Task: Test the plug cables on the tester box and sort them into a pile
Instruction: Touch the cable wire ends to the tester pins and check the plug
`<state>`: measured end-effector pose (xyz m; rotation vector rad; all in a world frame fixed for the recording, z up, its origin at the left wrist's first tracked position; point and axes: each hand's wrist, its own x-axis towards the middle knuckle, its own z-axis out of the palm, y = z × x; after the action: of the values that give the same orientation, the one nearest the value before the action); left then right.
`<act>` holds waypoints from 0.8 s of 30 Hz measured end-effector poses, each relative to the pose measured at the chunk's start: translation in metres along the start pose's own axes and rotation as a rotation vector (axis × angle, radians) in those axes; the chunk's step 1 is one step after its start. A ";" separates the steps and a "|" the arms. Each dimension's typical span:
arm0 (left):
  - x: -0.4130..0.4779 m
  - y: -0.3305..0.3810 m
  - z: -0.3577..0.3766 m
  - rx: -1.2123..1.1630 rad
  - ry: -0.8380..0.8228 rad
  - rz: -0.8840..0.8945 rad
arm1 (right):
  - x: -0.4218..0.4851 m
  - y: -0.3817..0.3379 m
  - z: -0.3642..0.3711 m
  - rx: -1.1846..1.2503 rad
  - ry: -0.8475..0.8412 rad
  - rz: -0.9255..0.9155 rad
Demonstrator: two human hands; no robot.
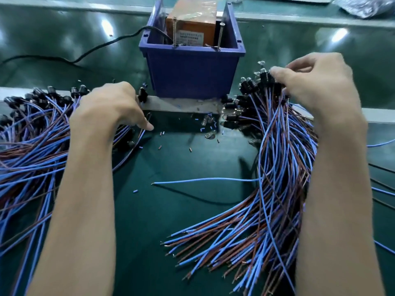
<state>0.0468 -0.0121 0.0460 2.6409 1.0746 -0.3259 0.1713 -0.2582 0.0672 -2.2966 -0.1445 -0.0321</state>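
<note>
The tester box — a blue tub with an orange block inside — stands upright at the back. The left pile and the right pile of blue and brown plug cables lie on either side.

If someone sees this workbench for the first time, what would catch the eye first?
Two big piles of blue and brown cables: the left pile under the left hand, the right pile fanning toward the viewer, where the right hand pinches its black plug ends. Between them, at the back, a blue bin holds the orange tester box.
</note>
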 end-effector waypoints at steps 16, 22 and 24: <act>-0.049 0.062 -0.016 -0.779 0.233 0.543 | -0.039 -0.041 0.037 0.259 -0.708 -0.252; -0.057 0.083 -0.016 -0.957 0.187 0.614 | -0.029 -0.040 0.033 0.406 -0.380 -0.176; -0.064 0.088 -0.013 -0.880 -0.090 0.577 | -0.028 -0.039 0.028 0.409 -0.245 -0.208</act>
<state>0.0658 -0.1099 0.0925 1.9625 0.2628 0.1343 0.1384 -0.2140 0.0751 -1.8628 -0.4714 0.1589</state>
